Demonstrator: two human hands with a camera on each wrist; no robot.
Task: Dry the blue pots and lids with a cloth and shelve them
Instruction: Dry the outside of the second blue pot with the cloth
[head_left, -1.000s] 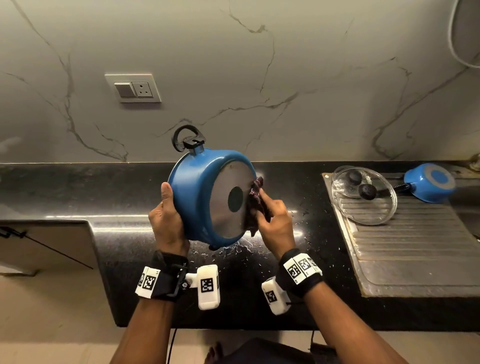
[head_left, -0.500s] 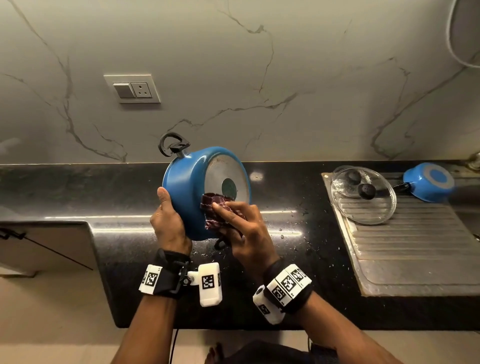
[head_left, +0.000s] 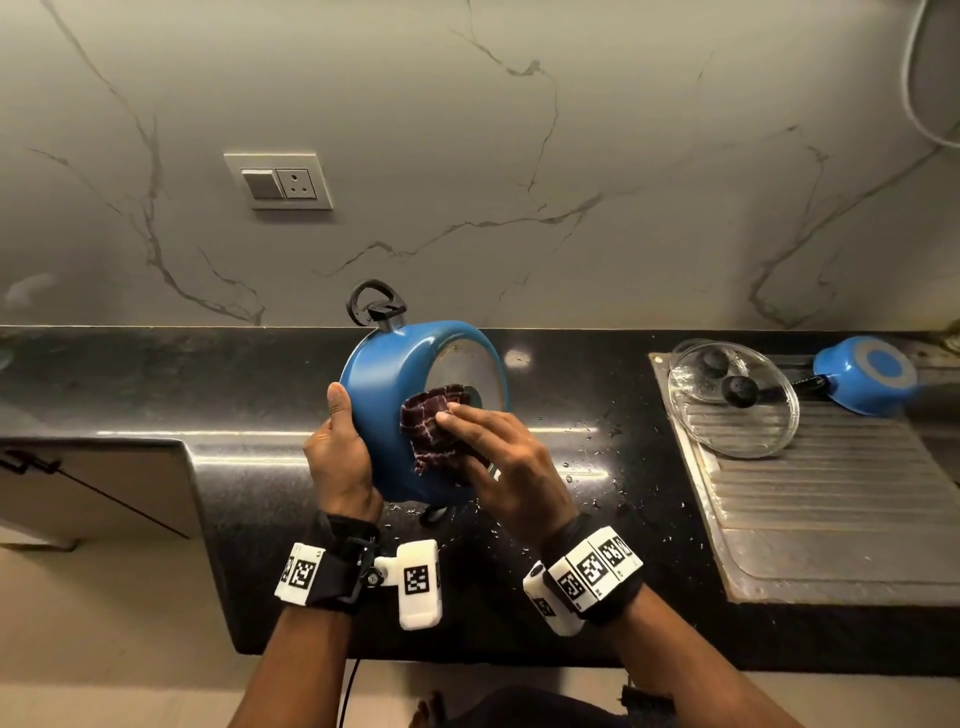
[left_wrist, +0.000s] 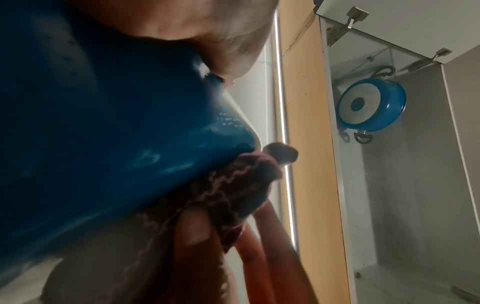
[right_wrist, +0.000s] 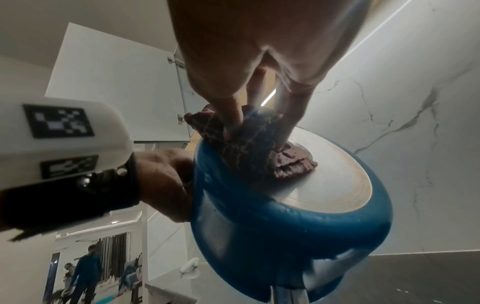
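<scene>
I hold a blue pot (head_left: 379, 374) on its side above the black counter (head_left: 156, 379), its steel base turned to the right and one black loop handle pointing up. My left hand (head_left: 337, 447) grips its left wall, thumb on the outside. My right hand (head_left: 498, 457) holds a bunched dark red checked cloth (head_left: 431, 421) and presses it onto the lower left of the base and the wall. The right wrist view shows the fingers (right_wrist: 233, 121) on the cloth (right_wrist: 249, 144) atop the pot (right_wrist: 285, 236). Another blue pot (left_wrist: 371, 107) sits in an open cupboard.
On the steel drainboard (head_left: 831, 493) at the right lie glass lids with black knobs (head_left: 732, 400) and a small blue saucepan (head_left: 865, 374) upside down. Water drops dot the counter under the pot. An open cabinet door (head_left: 88, 488) juts out at the lower left.
My right hand swept the cloth from the right edge of the base down across the front wall, and it now lies on the lower left of the base. The pot rocked slightly.
</scene>
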